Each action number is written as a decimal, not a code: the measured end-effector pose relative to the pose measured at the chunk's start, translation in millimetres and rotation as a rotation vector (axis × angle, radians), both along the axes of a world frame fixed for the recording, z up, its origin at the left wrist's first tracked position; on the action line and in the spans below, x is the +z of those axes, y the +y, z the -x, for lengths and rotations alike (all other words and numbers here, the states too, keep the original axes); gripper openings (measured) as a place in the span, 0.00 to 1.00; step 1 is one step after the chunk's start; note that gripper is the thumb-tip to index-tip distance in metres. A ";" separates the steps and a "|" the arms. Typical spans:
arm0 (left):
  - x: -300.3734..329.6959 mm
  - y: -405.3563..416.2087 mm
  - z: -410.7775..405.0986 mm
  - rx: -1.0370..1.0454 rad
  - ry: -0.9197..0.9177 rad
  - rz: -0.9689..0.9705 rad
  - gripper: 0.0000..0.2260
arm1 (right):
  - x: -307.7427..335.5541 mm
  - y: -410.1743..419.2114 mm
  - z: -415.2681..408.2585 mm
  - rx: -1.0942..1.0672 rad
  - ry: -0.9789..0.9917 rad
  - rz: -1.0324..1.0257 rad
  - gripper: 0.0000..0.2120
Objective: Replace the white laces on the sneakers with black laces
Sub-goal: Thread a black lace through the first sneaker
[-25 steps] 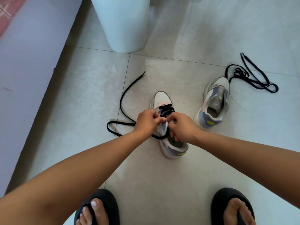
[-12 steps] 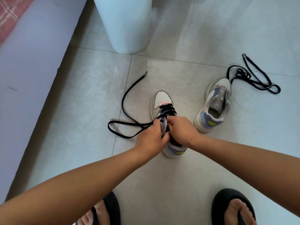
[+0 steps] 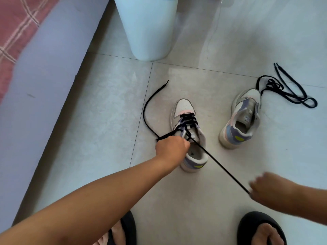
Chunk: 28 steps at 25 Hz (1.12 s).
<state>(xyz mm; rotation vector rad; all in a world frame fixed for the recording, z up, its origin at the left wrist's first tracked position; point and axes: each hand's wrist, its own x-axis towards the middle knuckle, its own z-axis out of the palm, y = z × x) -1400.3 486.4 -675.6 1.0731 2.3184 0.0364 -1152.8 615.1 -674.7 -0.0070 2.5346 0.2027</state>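
Your left hand [image 3: 172, 146] sits at the near sneaker [image 3: 190, 137] on the floor [image 3: 106, 121], fingers curled at the collar and gripping the black lace [image 3: 219, 165] where its left end loops out toward the bin [image 3: 146, 29]. Your right hand [image 3: 265, 189] is blurred but appears pinched on the lace's other end, drawn taut in a straight diagonal from the eyelets down and to your right. That line is what the next move depends on: the lace's long axis runs from the shoe's tongue toward your right hand, so the next free eyelet lies up and left of that hand, closer to your left one. Only the lower rows are laced. The second sneaker [image 3: 242, 121] stands unlaced to the right, the spare black lace [image 3: 290, 92] beside its toe.
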 end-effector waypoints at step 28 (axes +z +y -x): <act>-8.1 -8.7 16.8 0.176 -0.348 -0.020 0.22 | 41.3 -33.3 141.9 -0.357 0.061 0.224 0.03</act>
